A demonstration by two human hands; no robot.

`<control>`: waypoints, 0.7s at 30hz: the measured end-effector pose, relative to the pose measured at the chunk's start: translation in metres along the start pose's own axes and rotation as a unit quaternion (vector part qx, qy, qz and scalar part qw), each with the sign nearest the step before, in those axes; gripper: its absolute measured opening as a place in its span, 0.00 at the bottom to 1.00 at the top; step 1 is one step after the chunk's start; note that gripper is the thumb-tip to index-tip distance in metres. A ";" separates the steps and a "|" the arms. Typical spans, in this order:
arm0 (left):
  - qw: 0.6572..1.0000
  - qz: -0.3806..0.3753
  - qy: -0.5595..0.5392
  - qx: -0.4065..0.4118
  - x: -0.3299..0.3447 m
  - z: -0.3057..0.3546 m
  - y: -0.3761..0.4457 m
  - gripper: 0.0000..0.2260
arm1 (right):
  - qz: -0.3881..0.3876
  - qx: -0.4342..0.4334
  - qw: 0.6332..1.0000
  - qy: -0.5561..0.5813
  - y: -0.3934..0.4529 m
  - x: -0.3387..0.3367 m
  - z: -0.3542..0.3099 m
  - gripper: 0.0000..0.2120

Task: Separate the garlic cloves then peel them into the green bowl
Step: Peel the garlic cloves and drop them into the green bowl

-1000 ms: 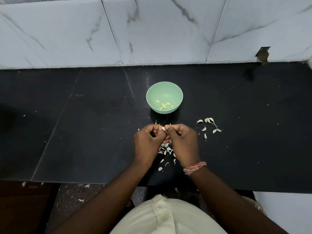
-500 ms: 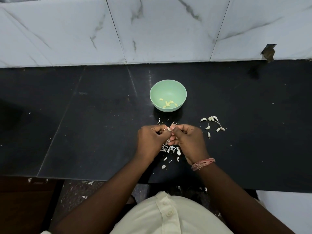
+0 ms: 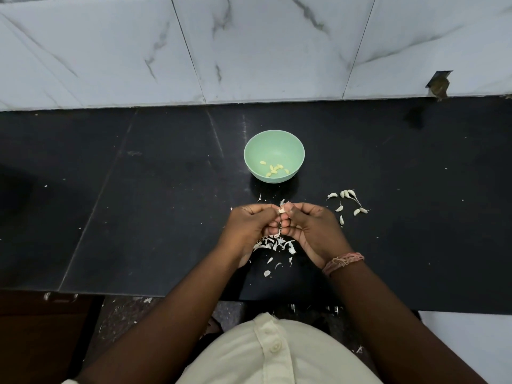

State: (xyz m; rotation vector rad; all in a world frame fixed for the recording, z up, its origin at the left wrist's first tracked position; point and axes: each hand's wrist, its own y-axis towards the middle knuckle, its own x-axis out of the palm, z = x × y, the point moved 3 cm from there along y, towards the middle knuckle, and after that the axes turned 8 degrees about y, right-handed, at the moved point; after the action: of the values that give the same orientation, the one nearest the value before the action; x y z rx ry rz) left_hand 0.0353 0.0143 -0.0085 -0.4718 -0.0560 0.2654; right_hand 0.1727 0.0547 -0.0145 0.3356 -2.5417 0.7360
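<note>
Above peel litter (image 3: 277, 243) on black surface (image 3: 166, 217): left hand (image 3: 246, 227), right hand (image 3: 307, 228) pinched single garlic clove (image 3: 282, 210) between fingertips, held low, likely so skins dropped clear. Green bowl (image 3: 273, 139) just beyond, peeled cloves (image 3: 274, 169) inside. Unpeeled cloves (image 3: 347, 202) kept apart, near right hand.

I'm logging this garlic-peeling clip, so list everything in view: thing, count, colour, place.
green bowl: one, pale green, on the counter beyond the hands.
peeled cloves: about six, yellowish, inside the bowl.
unpeeled cloves: about eight, white, loose on the counter right of the hands.
garlic skins: a scattered heap, white, on the counter under the hands.
counter: one, black.
wall tiles: white marble, behind the counter.
clove in the grip: one, whitish, pinched between both hands.
wrist thread: pink, on the right wrist.
shirt: cream, buttoned, bottom edge.
left hand: pinches the clove.
right hand: pinches the clove.
</note>
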 end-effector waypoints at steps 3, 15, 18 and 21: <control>0.994 -0.030 -0.090 -0.047 0.004 0.000 -0.002 0.06 | -0.008 -0.009 1.000 0.006 0.000 0.002 0.000 0.07; 0.994 0.041 -0.104 -0.019 0.006 -0.001 -0.003 0.07 | 0.084 -0.139 0.979 -0.125 -0.005 0.013 0.005 0.09; 0.995 0.056 -0.082 -0.009 0.000 -0.002 0.000 0.06 | 0.052 -0.136 0.978 -0.153 -0.007 0.019 0.010 0.11; 0.996 0.031 -0.082 -0.025 -0.002 -0.002 0.000 0.06 | 0.052 -0.129 0.981 -0.136 -0.008 0.016 0.011 0.07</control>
State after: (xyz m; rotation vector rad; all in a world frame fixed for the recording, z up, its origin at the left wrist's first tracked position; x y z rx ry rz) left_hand 0.0339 0.0130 -0.0108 -0.5007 -0.2089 0.3636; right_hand 0.1577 0.0407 -0.0109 0.2314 -2.8912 0.4097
